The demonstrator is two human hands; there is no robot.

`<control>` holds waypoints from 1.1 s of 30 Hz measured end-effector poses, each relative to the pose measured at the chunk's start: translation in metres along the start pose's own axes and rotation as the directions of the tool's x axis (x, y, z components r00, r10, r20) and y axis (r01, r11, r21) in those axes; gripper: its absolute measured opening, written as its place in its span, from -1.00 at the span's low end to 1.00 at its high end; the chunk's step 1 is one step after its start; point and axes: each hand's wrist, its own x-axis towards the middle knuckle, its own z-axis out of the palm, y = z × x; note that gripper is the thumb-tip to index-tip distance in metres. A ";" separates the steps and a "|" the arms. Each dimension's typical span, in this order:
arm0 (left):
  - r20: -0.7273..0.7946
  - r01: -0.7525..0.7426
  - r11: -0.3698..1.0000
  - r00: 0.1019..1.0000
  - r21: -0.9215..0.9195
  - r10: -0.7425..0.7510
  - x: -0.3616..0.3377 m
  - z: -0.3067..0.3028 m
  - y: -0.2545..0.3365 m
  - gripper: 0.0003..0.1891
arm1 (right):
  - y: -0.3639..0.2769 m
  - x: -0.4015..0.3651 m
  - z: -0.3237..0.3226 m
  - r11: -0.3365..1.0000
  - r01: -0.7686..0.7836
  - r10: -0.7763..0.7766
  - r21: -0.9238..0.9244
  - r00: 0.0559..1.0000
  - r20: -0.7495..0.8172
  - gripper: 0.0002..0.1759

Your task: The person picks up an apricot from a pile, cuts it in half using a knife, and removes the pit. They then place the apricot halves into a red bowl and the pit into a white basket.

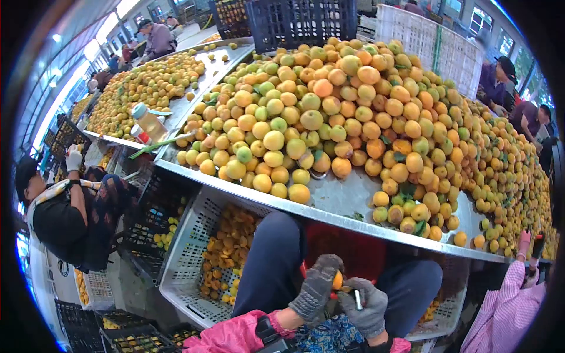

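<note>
My left hand [315, 286], in a grey knit glove, is closed around an orange fruit [337, 279] held over my lap. My right hand [368, 306], also gloved in grey, grips a small metal tool [358, 299] whose tip points toward the fruit. Both hands sit low in the view, below the edge of a steel table [338, 203]. A large heap of yellow, green and orange fruit [329, 117] covers that table in front of me. My pink sleeves show at the bottom edge.
A white plastic crate [188, 253] with peeled fruit stands at my left knee, another white crate [450, 309] at my right. A seated person [65, 217] works at left, a pink-sleeved person [509, 306] at right. A bottle [148, 120] lies on the table. Dark crates [300, 20] stand behind.
</note>
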 end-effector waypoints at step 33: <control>0.256 -0.233 -0.115 0.782 0.966 0.568 0.295 -0.207 0.097 -0.35 | 0.072 0.033 -0.028 0.957 -0.005 0.075 -0.289 0.969 0.233 -0.48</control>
